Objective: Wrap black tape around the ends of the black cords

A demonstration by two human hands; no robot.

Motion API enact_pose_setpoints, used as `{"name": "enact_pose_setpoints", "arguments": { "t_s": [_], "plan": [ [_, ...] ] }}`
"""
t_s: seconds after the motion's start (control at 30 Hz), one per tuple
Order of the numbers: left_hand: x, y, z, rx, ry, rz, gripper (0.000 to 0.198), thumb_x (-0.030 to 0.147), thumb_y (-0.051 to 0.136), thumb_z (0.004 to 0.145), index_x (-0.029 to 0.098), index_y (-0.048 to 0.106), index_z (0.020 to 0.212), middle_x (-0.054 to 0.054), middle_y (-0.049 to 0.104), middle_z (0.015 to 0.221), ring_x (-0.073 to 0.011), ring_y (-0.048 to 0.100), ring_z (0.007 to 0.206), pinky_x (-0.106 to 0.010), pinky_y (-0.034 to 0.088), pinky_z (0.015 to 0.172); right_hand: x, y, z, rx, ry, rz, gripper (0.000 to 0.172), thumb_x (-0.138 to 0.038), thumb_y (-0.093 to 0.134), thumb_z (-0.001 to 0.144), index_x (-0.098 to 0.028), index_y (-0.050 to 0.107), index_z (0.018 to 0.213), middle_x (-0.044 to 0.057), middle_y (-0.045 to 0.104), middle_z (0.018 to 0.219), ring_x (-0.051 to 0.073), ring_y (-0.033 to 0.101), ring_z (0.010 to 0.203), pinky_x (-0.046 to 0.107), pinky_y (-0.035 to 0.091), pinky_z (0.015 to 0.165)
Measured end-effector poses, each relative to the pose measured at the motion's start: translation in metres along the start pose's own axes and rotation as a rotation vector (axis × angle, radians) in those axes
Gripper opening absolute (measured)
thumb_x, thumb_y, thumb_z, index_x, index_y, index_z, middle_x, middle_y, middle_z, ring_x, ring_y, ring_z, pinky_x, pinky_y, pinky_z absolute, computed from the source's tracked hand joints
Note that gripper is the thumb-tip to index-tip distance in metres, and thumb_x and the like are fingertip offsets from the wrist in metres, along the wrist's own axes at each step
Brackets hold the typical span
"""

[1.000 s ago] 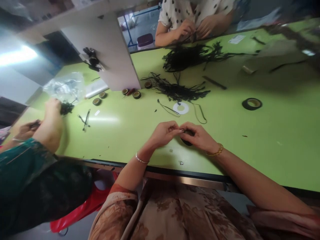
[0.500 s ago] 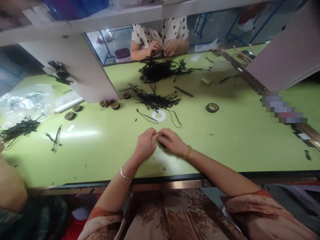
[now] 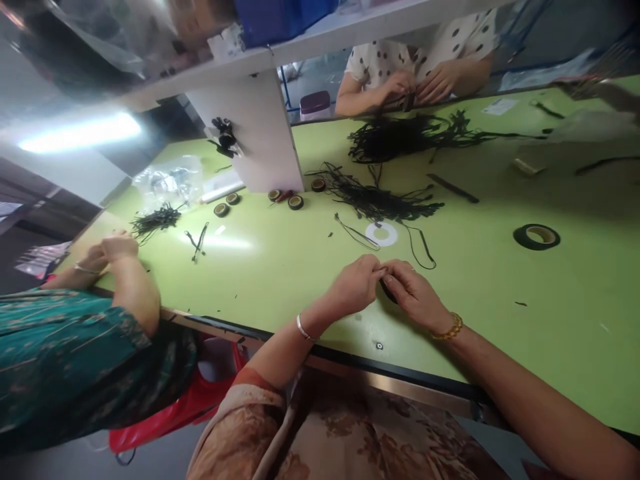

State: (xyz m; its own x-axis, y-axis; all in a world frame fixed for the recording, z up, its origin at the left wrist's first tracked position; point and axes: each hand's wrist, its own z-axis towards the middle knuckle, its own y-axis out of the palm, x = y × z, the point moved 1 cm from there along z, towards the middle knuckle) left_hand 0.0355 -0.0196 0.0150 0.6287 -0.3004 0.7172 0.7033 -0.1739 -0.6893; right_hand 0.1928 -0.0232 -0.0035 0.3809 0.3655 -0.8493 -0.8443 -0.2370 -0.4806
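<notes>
My left hand (image 3: 354, 285), with a silver bangle at the wrist, is closed in a pinch, its fingertips meeting those of my right hand. What it pinches is too small to make out. My right hand (image 3: 417, 293), wearing a yellow beaded bracelet, curls around a dark round thing that looks like a roll of black tape (image 3: 387, 292), mostly hidden by the fingers. Just beyond my hands lie a white ring (image 3: 373, 233) and two thin black cables, one on the left (image 3: 353, 231) and one on the right (image 3: 424, 250). A heap of black cables (image 3: 373, 195) lies behind them.
Black tape rolls sit on the green table (image 3: 280, 267), one large roll (image 3: 537, 237) at right and several near the white partition (image 3: 250, 133). A co-worker in polka dots (image 3: 380, 73) handles cables across the table. Another person in green (image 3: 65, 360) works at left.
The view has swung to the left, bringing the neighbour in green into sight. My hands keep their pinch together, with little visible difference in grip.
</notes>
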Motion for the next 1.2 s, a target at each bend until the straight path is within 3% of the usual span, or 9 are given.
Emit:
{"name": "enact_pose_setpoints", "arguments": {
  "t_s": [0.13,0.23,0.4,0.53,0.73,0.9,1.07,1.2],
  "plan": [
    [-0.003,-0.012,0.001,-0.127,-0.032,-0.177,0.021,0.033,0.054,0.089,0.020,0.049,0.075,0.004,0.052,0.063,-0.0115,0.047,0.060,-0.024,0.039,0.060,0.000,0.002,-0.001,-0.016,-0.021,-0.014,0.021,-0.036,0.043,0.095,-0.023,0.058,0.089,0.008,0.064,0.089,0.024,0.053,0.086,0.041,0.041,0.083],
    [-0.003,-0.017,0.003,-0.157,0.004,-0.166,0.020,0.031,0.054,0.089,0.020,0.049,0.074,0.003,0.053,0.065,-0.0119,0.047,0.062,-0.024,0.038,0.061,-0.001,0.002,-0.001,-0.017,-0.009,0.006,0.021,-0.038,0.046,0.094,-0.022,0.059,0.089,0.008,0.064,0.089,0.024,0.053,0.087,0.041,0.041,0.083],
    [-0.005,-0.009,0.003,-0.030,0.041,-0.007,0.017,0.030,0.045,0.092,0.020,0.050,0.080,-0.001,0.057,0.074,-0.0149,0.050,0.067,-0.028,0.039,0.065,-0.005,0.005,0.001,0.017,0.101,0.129,0.028,-0.046,0.047,0.093,-0.021,0.057,0.086,0.005,0.060,0.084,0.020,0.053,0.081,0.036,0.043,0.078],
    [-0.009,-0.002,0.003,0.084,0.090,0.103,0.016,0.031,0.040,0.094,0.021,0.049,0.086,-0.001,0.055,0.074,-0.0161,0.050,0.067,-0.029,0.039,0.066,-0.011,0.012,0.006,0.062,0.193,0.286,0.037,-0.053,0.045,0.091,-0.021,0.049,0.073,-0.001,0.050,0.069,0.015,0.045,0.068,0.030,0.041,0.068],
    [-0.011,0.001,0.001,0.177,0.235,0.284,0.019,0.031,0.035,0.096,0.020,0.048,0.086,-0.004,0.054,0.079,-0.0173,0.053,0.070,-0.029,0.037,0.060,-0.020,0.014,0.010,0.072,0.237,0.425,0.034,-0.049,0.051,0.086,-0.022,0.042,0.068,-0.004,0.041,0.065,0.013,0.038,0.063,0.028,0.036,0.062],
    [-0.013,0.003,-0.001,0.271,0.412,0.379,0.023,0.028,0.032,0.097,0.019,0.050,0.084,-0.005,0.054,0.075,-0.0161,0.053,0.069,-0.027,0.035,0.058,-0.020,0.010,0.012,-0.002,0.279,0.599,0.030,-0.047,0.058,0.079,-0.021,0.047,0.070,-0.004,0.041,0.065,0.012,0.038,0.062,0.027,0.035,0.061],
    [-0.016,0.006,0.000,0.319,0.508,0.387,0.020,0.023,0.036,0.095,0.019,0.049,0.081,-0.004,0.054,0.071,-0.0153,0.051,0.065,-0.027,0.032,0.055,-0.013,0.008,0.017,-0.170,0.467,0.855,0.021,-0.034,0.065,0.068,-0.019,0.052,0.073,-0.003,0.049,0.065,0.011,0.044,0.058,0.026,0.037,0.057],
    [-0.012,0.006,0.001,0.305,0.558,0.304,0.016,0.023,0.038,0.096,0.019,0.048,0.083,-0.003,0.055,0.073,-0.0145,0.052,0.066,-0.026,0.034,0.055,-0.014,0.001,0.016,-0.210,0.460,0.790,0.019,-0.034,0.063,0.070,-0.018,0.055,0.074,-0.002,0.050,0.064,0.011,0.043,0.057,0.025,0.035,0.056]
  ]
}}
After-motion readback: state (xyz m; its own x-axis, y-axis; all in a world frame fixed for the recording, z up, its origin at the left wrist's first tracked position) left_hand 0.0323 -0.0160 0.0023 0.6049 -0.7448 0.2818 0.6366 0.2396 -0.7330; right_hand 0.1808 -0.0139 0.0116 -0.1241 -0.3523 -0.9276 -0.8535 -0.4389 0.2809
